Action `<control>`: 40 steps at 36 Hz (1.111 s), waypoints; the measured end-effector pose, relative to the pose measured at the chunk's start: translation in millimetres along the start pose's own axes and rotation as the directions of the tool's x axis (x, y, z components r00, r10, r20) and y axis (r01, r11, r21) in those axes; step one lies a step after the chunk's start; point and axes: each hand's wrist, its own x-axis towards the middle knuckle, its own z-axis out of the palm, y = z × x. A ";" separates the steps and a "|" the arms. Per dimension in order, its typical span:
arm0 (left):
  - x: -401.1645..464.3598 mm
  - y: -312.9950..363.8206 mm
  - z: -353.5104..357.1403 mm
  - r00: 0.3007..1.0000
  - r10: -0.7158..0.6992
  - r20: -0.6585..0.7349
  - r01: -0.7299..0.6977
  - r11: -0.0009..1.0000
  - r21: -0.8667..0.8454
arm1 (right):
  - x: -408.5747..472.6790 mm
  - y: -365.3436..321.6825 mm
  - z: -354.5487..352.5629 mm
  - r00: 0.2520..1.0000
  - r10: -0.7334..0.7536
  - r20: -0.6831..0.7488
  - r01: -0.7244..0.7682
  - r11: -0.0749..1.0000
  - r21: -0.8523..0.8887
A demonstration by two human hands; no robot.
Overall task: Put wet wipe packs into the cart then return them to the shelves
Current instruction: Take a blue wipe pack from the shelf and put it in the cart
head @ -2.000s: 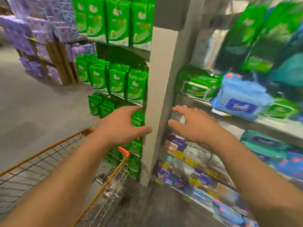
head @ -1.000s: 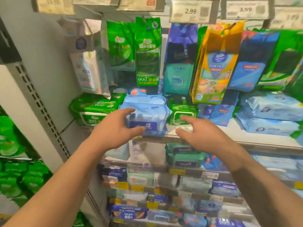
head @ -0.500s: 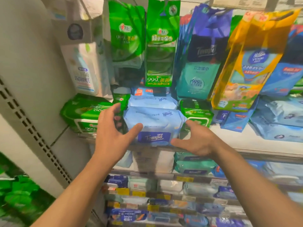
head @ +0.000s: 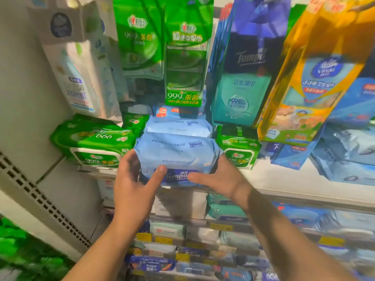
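**At the shelf edge: both hands closing on the front blue pack**

At the front lip of the white shelf (head: 284, 179), the blue Tempo pack (head: 174, 153) sits as the nearest of a short row, w/ a second blue pack (head: 178, 125) right behind it and touching. The left hand (head: 132, 187) cups the pack's left end, thumb pressed across the front face near the dark label, fingers wrapped round the side. The right hand (head: 223, 179) mirrors it on the other end, thumb laid along the lower front edge, fingers tucked behind (mostly hidden, so how far they reach I can't tell). Both hands are pinching the pack between them, not spread. It looks not yet lifted off the shelf, i.e. this reads as the pick for the cart, which isn't in view.

Risks from here, as I judge them:

- The film is soft and slick; a squeeze from the ends only may let the middle sag or slip out on the lift.
- The green pack on the left (head: 91, 142) and the smaller green pack on the right (head: 239, 151) stand just beside the fingers, so a sideways pull could drag either off the edge.
- The second blue pack may slide fwd w/ the first.
- The hanging green sachet strip (head: 185, 57) dangles just above; lifting too high could knock it.
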 end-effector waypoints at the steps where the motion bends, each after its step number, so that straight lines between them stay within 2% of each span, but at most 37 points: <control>1: 0.6 0.1 0.8 1.000 0.010 0.016 -0.010 1.000 0.014 | 1.5 1.3 1.1 1.000 -0.023 0.007 0.023 1.000 0.007; 6: 5.8 -0.9 -0.2 0.998 0.027 0.056 -0.035 0.989 0.143 | 5.7 -0.6 2.0 0.993 -0.112 0.037 0.108 0.990 0.095; 11: 8.5 -2.2 1.3 0.997 0.044 0.060 -0.056 0.975 0.215 | 6.5 2.6 6.4 0.989 -0.135 0.059 0.125 0.980 0.156; 18: 15.1 -0.6 8.0 0.996 0.002 0.090 -0.011 0.996 0.092 | 3.1 5.6 10.1 0.979 -0.181 0.089 0.161 0.967 0.196; 26: 29.4 17.3 11.4 0.980 -0.132 0.150 0.138 0.990 -0.032 | 10.4 6.0 8.8 0.977 -0.183 0.106 0.147 0.948 0.282; 33: 38.4 12.2 1.0 0.939 -0.135 0.317 0.153 0.988 -0.033 | 13.6 2.6 9.5 0.982 -0.121 0.143 0.077 0.957 0.281; 40: 44.4 8.2 -2.9 0.919 -0.102 0.382 0.107 0.994 0.009 | 12.9 0.8 12.4 0.991 -0.055 0.122 0.021 0.965 0.262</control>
